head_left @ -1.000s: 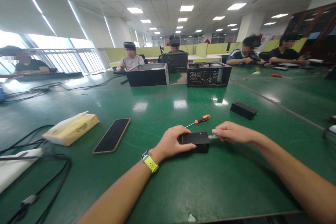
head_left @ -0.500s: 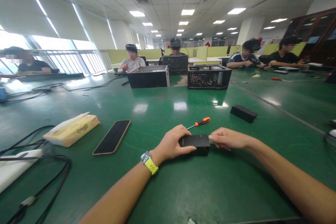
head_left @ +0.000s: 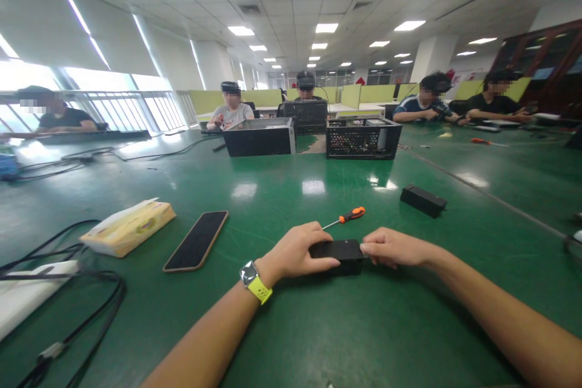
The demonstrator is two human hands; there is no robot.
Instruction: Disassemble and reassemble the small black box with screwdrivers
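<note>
A small black box (head_left: 342, 251) lies on the green table (head_left: 291, 327) in front of me. My left hand (head_left: 295, 251), with a yellow-strapped watch at the wrist, grips the box's left end, thumb along its near side. My right hand (head_left: 391, 247) is closed in a pinch pressed against the box's right end; what its fingers hold is hidden. An orange-handled screwdriver (head_left: 344, 217) lies just behind the box, untouched.
A phone (head_left: 197, 240) lies face up and a tissue pack (head_left: 128, 228) sits at left, with black cables (head_left: 68, 267) and a white device (head_left: 27, 294) beyond. Another black box (head_left: 423, 200) is at right. Two open computer cases (head_left: 313, 137) stand further back. Several people sit around the tables.
A silvery piece that showed between my right fingers and the box's right end is no longer visible; my right hand has closed in against the box. The left hand kept its grip.
</note>
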